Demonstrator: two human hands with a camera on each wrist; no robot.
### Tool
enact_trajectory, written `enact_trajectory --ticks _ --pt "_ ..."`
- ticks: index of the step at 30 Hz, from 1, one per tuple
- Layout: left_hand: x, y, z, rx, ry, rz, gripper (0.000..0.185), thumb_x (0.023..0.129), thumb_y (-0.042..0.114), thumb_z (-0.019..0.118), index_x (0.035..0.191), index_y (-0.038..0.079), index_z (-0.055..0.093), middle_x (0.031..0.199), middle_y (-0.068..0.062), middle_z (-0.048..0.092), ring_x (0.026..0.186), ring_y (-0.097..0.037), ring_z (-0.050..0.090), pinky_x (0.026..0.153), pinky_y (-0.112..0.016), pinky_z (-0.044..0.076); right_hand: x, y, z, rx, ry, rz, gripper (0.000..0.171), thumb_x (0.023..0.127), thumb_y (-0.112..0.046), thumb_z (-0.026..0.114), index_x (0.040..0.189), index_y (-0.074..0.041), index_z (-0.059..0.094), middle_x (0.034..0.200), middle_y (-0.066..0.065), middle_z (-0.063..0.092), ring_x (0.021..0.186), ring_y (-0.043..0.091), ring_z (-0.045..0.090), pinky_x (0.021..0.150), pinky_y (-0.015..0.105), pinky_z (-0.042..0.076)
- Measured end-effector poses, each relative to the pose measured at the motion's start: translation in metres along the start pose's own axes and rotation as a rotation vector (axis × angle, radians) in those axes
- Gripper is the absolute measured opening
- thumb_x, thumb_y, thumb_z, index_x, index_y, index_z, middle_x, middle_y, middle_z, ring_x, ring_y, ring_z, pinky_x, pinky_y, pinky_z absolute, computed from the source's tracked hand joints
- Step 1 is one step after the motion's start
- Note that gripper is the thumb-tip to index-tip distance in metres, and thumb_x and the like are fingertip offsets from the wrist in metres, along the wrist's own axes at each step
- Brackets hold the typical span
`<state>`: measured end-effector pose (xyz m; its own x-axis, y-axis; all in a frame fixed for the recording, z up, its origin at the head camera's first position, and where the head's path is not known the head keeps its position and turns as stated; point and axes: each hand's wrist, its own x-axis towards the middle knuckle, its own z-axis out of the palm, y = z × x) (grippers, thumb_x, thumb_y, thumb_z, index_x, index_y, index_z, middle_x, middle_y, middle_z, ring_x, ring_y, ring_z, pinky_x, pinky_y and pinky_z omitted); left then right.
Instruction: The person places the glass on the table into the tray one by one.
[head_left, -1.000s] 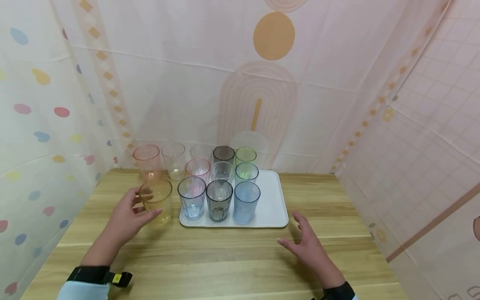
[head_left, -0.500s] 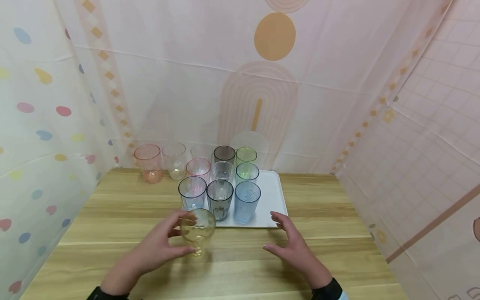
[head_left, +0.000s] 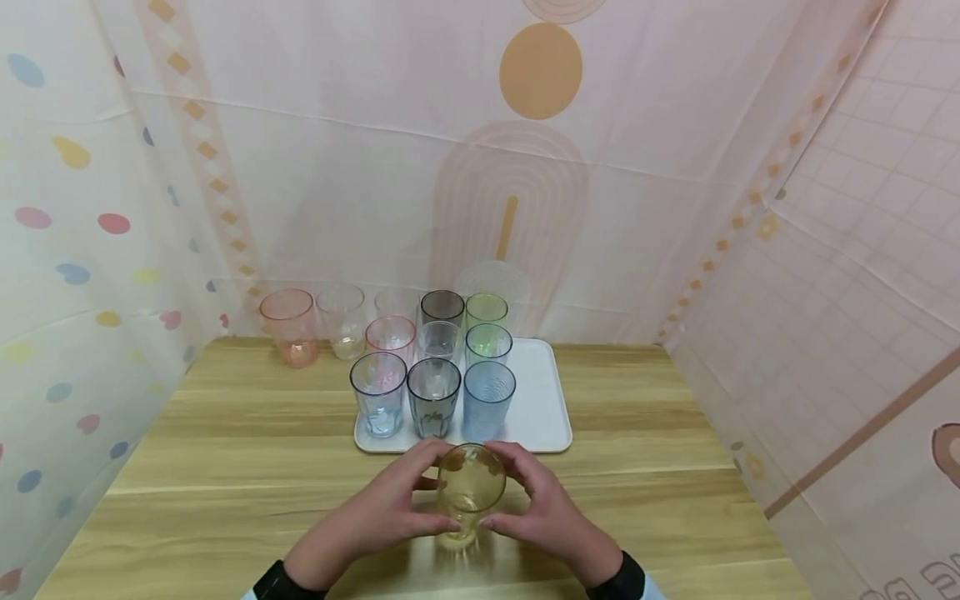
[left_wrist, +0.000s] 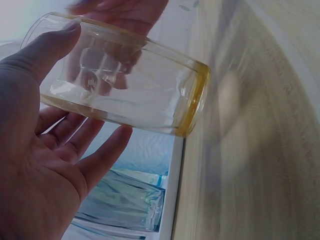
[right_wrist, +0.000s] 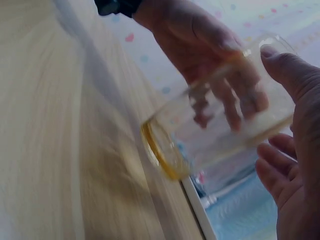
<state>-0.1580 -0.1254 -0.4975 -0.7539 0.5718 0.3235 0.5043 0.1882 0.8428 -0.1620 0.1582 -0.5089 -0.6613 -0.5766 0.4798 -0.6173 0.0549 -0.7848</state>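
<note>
A yellow-tinted clear glass (head_left: 470,490) is held above the wooden table (head_left: 225,467), just in front of the white tray (head_left: 543,400). My left hand (head_left: 429,490) grips it from the left and my right hand (head_left: 517,492) cups it from the right. In the left wrist view the yellow glass (left_wrist: 125,95) lies tilted, with the left hand (left_wrist: 45,140) holding it by thumb and fingers. In the right wrist view the yellow glass (right_wrist: 220,130) sits between the right hand (right_wrist: 295,150) and the left hand (right_wrist: 200,35).
Several coloured glasses stand in rows on the tray, with a blue glass (head_left: 489,400) nearest the hands. A pink glass (head_left: 288,325) and a clear glass (head_left: 341,319) stand on the table at the back left. Patterned curtains close in three sides.
My left hand lifted the yellow glass from left of the tray and carried it right to the front centre. My right hand moved in and took hold of it too.
</note>
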Motion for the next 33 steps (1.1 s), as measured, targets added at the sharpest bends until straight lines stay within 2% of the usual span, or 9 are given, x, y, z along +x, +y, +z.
enact_trajectory --ticks 5,10,15,19,26,30,33 --pt "0.0 0.0 0.004 0.012 -0.003 -0.02 0.073 0.086 0.029 0.098 0.146 0.014 0.06 0.144 -0.004 0.061 0.132 -0.03 0.063 0.102 -0.043 0.063 0.001 -0.007 0.006 0.063 0.007 -0.003 0.09 0.088 0.003 0.092 0.163 -0.001 0.043 0.148 0.025 0.063 0.136 0.042 0.064 0.115 0.045 0.055" --pt "-0.001 0.0 0.005 0.029 -0.003 -0.024 0.073 0.087 0.03 0.098 0.147 0.016 0.059 0.145 -0.002 0.061 0.131 -0.028 0.064 0.102 -0.042 0.063 0.001 -0.008 0.01 0.06 0.028 -0.015 0.091 0.086 0.001 0.093 0.162 0.001 0.042 0.148 0.025 0.062 0.132 0.044 0.065 0.112 0.047 0.057" --pt "-0.003 0.001 0.004 0.119 -0.009 -0.018 0.074 0.088 0.036 0.096 0.15 0.02 0.058 0.146 0.003 0.062 0.132 -0.021 0.064 0.104 -0.045 0.062 -0.001 -0.006 0.012 0.044 0.048 0.001 0.088 0.085 0.001 0.094 0.16 -0.002 0.046 0.148 0.022 0.062 0.13 0.043 0.066 0.111 0.047 0.058" --pt "-0.01 -0.004 -0.005 0.252 0.022 -0.014 0.077 0.089 0.034 0.096 0.153 0.018 0.056 0.147 0.004 0.064 0.132 -0.021 0.065 0.105 -0.05 0.061 -0.004 -0.006 0.009 0.047 0.08 0.05 0.086 0.085 0.002 0.093 0.158 -0.004 0.049 0.148 0.021 0.062 0.131 0.043 0.065 0.112 0.046 0.057" --pt "-0.038 -0.022 -0.035 0.632 0.174 -0.097 0.074 0.09 0.037 0.094 0.151 0.01 0.061 0.148 -0.004 0.067 0.137 -0.028 0.065 0.11 -0.056 0.056 -0.017 0.0 -0.01 -0.017 0.175 0.143 0.085 0.085 0.0 0.093 0.158 -0.01 0.051 0.149 0.015 0.064 0.134 0.035 0.065 0.111 0.041 0.057" --pt "-0.058 -0.033 -0.055 0.742 0.233 -0.163 0.072 0.091 0.041 0.093 0.148 0.009 0.064 0.141 -0.01 0.07 0.13 -0.036 0.068 0.103 -0.061 0.059 -0.024 0.002 -0.023 -0.036 0.218 0.189 0.084 0.086 -0.003 0.094 0.158 -0.011 0.051 0.148 0.015 0.063 0.133 0.034 0.067 0.113 0.038 0.056" --pt "-0.07 -0.04 -0.069 0.797 0.253 -0.203 0.073 0.091 0.045 0.092 0.146 0.005 0.064 0.137 -0.014 0.07 0.126 -0.04 0.068 0.102 -0.064 0.058 -0.029 0.004 -0.031 -0.043 0.248 0.207 0.083 0.087 -0.003 0.093 0.158 -0.01 0.051 0.147 0.017 0.064 0.134 0.034 0.066 0.113 0.036 0.055"
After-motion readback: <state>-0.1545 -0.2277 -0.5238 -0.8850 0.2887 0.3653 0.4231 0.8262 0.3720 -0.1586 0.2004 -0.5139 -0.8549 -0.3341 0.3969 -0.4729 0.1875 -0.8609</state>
